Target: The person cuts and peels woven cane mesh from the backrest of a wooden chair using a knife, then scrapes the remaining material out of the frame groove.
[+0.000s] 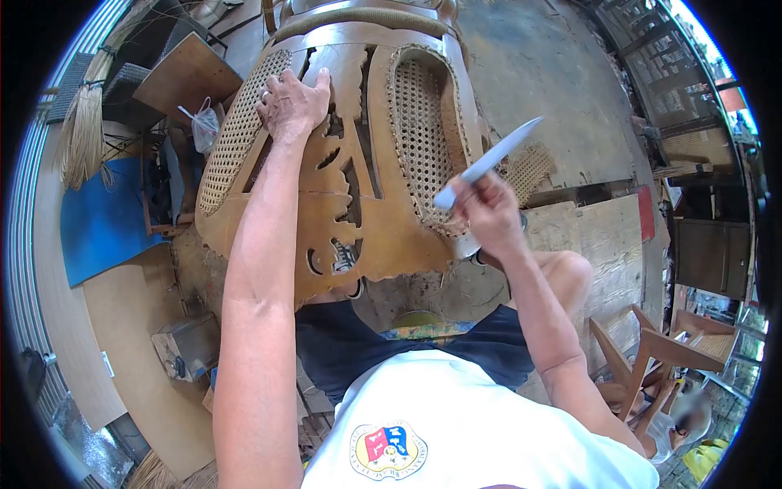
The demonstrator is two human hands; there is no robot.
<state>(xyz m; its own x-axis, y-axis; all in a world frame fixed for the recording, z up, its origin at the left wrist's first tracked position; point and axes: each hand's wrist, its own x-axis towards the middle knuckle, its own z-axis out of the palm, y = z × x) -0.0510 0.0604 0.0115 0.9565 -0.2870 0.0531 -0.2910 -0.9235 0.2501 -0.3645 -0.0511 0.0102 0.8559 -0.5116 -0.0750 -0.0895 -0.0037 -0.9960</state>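
Observation:
A carved wooden chair back (330, 175) with cane panels lies in front of me. My left hand (293, 104) rests on its upper left part, fingers spread over the wood and the edge of the left cane panel (244, 138). My right hand (487, 208) is closed around a knife (507, 150) with a pale blade that points up and to the right. The knife is over the lower right edge of the right cane panel (419, 122), which has a rough, ragged border. I cannot tell whether the blade touches it.
A loose piece of woven cane (528, 173) lies right of the chair back. Bundled cane strands (84, 134) hang at left, near a blue sheet (106, 216) and a plastic bag (204, 125). A wooden chair frame (643, 350) and another person (664, 428) are at lower right.

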